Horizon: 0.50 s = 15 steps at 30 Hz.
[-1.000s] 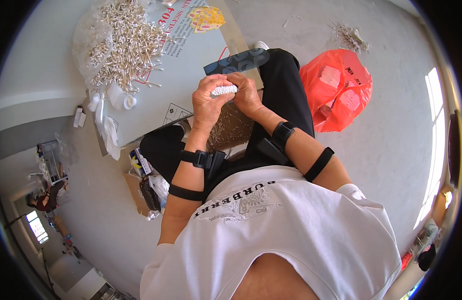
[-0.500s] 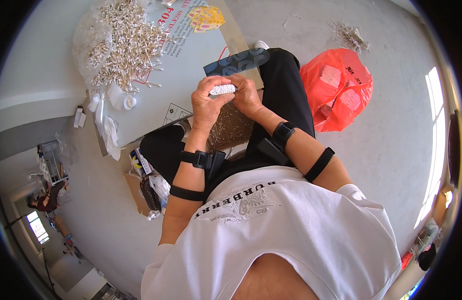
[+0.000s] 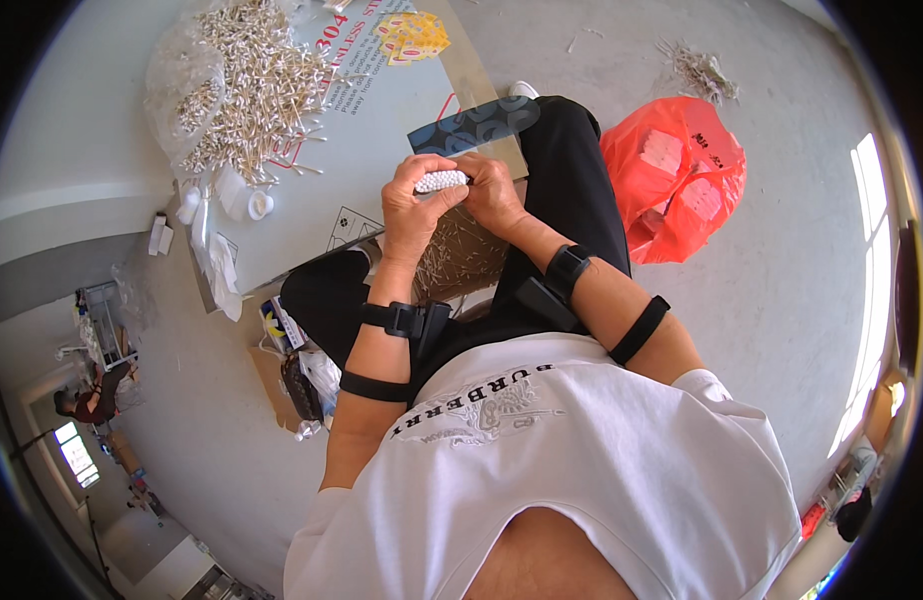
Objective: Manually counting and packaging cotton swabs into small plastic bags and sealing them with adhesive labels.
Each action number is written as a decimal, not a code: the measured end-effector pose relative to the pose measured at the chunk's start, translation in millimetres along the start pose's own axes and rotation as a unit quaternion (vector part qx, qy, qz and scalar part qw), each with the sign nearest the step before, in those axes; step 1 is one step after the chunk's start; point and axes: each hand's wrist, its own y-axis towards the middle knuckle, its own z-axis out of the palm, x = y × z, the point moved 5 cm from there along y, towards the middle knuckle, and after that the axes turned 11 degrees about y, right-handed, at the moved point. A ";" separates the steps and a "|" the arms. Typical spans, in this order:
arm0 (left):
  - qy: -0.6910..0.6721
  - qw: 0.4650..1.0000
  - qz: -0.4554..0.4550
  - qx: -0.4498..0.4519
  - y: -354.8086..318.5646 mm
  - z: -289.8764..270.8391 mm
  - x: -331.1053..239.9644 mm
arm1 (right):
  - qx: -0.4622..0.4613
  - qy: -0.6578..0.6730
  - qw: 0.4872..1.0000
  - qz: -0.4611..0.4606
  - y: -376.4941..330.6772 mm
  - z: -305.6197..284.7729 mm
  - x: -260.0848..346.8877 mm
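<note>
A small white oblong bundle of thin sticks (image 3: 441, 181), ends showing as a bumpy white face, is held roughly level between both hands, above the lap. It is pinched from the left and steadied from the right.

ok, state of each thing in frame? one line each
left hand: closed around the white bundle
right hand: gripping the bundle's other end
white bundle: held between both hands
pile of white sticks: loose, spread on the board
red bag: on the floor, filled
</note>
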 end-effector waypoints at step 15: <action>-0.058 0.998 -0.039 0.009 0.9 -4.3 -1.0 | 0.006 0.029 0.999 0.046 -1.7 -0.3 -6.7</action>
